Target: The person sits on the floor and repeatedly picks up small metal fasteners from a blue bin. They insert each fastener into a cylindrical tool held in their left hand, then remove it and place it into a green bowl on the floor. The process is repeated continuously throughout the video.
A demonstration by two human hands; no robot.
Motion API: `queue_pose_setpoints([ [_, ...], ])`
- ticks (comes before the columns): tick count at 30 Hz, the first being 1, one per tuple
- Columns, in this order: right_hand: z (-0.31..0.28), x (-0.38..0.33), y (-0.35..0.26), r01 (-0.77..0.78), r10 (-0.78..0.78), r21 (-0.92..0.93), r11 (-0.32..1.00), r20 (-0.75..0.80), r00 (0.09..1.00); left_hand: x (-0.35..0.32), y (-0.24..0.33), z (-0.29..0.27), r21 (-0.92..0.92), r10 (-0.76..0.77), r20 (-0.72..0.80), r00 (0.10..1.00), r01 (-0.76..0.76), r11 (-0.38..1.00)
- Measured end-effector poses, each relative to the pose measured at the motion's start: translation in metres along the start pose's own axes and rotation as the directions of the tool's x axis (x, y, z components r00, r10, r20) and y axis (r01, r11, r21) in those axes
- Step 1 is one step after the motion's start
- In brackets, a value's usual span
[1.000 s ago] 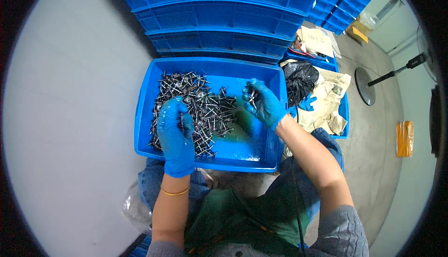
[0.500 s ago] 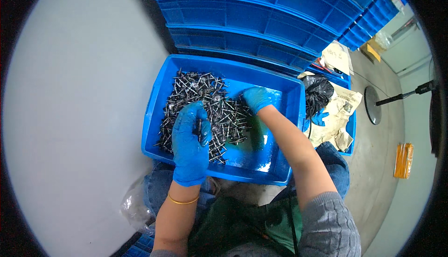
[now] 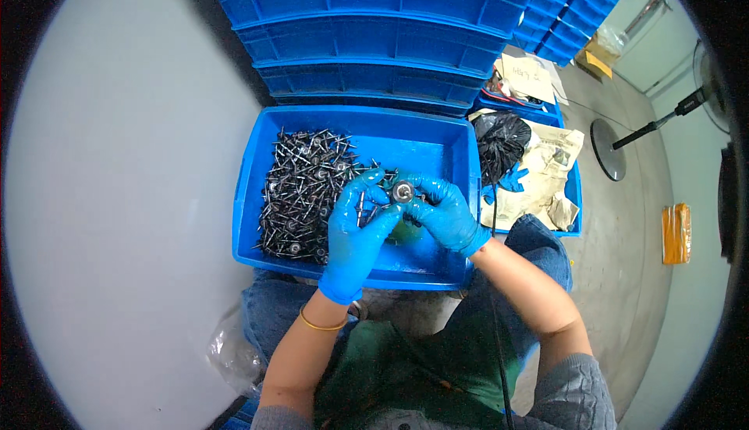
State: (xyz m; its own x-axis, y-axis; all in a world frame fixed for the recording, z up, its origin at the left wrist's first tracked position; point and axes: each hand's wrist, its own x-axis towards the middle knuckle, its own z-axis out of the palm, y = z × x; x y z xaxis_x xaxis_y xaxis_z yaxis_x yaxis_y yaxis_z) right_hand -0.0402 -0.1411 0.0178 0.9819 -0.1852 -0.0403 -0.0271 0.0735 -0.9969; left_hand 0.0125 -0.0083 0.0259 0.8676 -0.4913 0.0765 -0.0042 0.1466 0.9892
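A blue plastic bin (image 3: 351, 115) holds a heap of thin metal shafts (image 3: 308, 180), some with round disc-like ends, piled on its left side. Above the bin's right part my two blue-gloved hands meet. My right hand (image 3: 446, 213) is closed, pinching a shaft with a round metal end (image 3: 403, 191) that faces up. Curled fingers of my left hand (image 3: 355, 235) are closed around a few more metal shafts (image 3: 361, 210), partly hidden by the glove; its fingertips are beside the round end. Wet greenish liquid shows on the bin's floor under my hands.
Stacked blue crates (image 3: 367, 40) rise behind the bin. To the right, another blue bin (image 3: 576, 196) holds a black plastic bag (image 3: 502, 147), brown paper (image 3: 538, 176) and blue gloves. A stand fan's base (image 3: 608, 150) stands farther right. A white wall (image 3: 140, 196) borders the left.
My right hand has come up from the heap, moving toward my left hand with a round-ended shaft. My left hand has moved right to meet it. The view has shifted slightly.
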Motion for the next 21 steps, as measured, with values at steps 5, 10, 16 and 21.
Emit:
queue_pose_setpoints([
  [5,-0.002,-0.011,0.000,0.091,-0.086,-0.324,0.942,0.030,0.996,-0.005,0.001,0.003,0.384,0.222,0.013,0.975,-0.210,0.899],
  [10,-0.012,-0.007,0.005,0.314,-0.362,-0.448,0.837,-0.022,0.932,-0.003,-0.002,0.001,0.183,-0.121,-0.101,0.988,0.138,0.973],
  [16,0.005,-0.005,0.002,0.098,-0.095,0.030,0.995,-0.071,0.993,-0.008,-0.021,0.008,-0.541,-0.428,0.164,0.889,0.444,0.714],
  [21,0.001,-0.007,-0.006,0.026,-0.029,0.068,0.997,0.046,0.999,-0.010,-0.031,-0.001,-0.711,-0.389,0.439,0.810,0.578,0.400],
])
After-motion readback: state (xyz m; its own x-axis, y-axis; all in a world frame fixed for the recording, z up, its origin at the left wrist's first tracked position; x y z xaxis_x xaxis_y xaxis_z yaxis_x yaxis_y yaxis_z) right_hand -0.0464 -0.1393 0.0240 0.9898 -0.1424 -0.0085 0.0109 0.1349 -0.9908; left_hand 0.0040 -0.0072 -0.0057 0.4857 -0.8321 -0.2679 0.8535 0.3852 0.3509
